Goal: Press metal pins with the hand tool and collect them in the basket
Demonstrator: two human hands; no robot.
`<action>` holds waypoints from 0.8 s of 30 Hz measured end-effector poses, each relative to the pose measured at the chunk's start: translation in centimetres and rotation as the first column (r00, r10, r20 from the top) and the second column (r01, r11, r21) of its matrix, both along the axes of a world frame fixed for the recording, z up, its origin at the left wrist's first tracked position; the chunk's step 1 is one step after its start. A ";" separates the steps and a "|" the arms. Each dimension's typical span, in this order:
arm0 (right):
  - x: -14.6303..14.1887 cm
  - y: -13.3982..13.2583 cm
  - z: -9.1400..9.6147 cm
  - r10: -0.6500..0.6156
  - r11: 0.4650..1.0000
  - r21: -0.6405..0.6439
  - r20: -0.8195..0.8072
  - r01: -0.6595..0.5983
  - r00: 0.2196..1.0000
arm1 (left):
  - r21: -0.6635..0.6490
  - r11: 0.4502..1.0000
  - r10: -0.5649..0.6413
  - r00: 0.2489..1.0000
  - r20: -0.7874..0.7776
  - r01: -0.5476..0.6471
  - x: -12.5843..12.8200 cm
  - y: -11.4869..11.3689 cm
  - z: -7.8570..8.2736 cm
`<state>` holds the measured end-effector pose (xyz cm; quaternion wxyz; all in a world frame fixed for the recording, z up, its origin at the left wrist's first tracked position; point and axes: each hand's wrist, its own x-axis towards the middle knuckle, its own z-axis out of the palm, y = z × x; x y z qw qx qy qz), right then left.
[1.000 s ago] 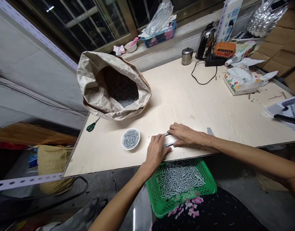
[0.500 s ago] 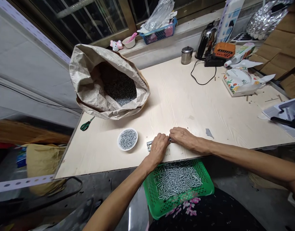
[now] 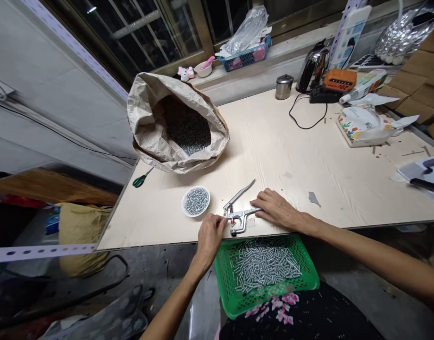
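A pair of silver snap fastener pliers (image 3: 241, 216) lies on the table near its front edge, handles spread apart, with a spring and a red part at its jaws. My right hand (image 3: 279, 209) grips the end of the lower handle. Beside the jaws, my left hand (image 3: 210, 234) is closed in a pinch; what is between its fingertips is too small to make out. A white bowl (image 3: 184, 210) of small metal pieces stands just beyond my left hand. Below the table edge, a green basket (image 3: 224, 293) of short metal screw-like pieces rests by my lap.
A large open sack (image 3: 146, 108) of dark and silvery small pieces stands at the back left. Green-handled scissors (image 3: 139, 181) lie near the left edge. A tissue pack (image 3: 362, 125), metal canister (image 3: 284, 88), kettle (image 3: 313, 66) and orange battery (image 3: 340, 80) occupy the back right.
The plier handles have sprung apart, the upper one now standing up. My left hand has moved left off the pliers to beside the jaws. The camera view has shifted slightly.
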<state>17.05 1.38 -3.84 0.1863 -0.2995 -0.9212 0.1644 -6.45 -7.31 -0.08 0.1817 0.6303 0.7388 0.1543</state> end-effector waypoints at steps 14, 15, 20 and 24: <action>-0.5 0.4 -1.4 0.049 0.979 -0.188 -0.162 -0.080 0.986 | 0.001 0.990 -0.141 0.985 -0.104 0.142 0.6 0.1 -1.8; -0.5 0.4 -1.6 0.040 0.978 -0.195 -0.185 -0.076 0.982 | 0.008 0.990 -0.140 0.982 -0.129 0.142 0.7 -0.3 -1.5; -0.3 0.4 -1.6 0.012 0.969 -0.239 -0.208 -0.062 0.978 | 0.000 0.975 -0.222 0.972 -0.081 0.222 2.1 -3.9 1.6; -0.4 0.3 -1.1 0.002 0.967 -0.252 -0.166 -0.045 0.986 | 0.072 0.976 -0.204 0.978 -0.033 0.206 0.0 -4.1 3.3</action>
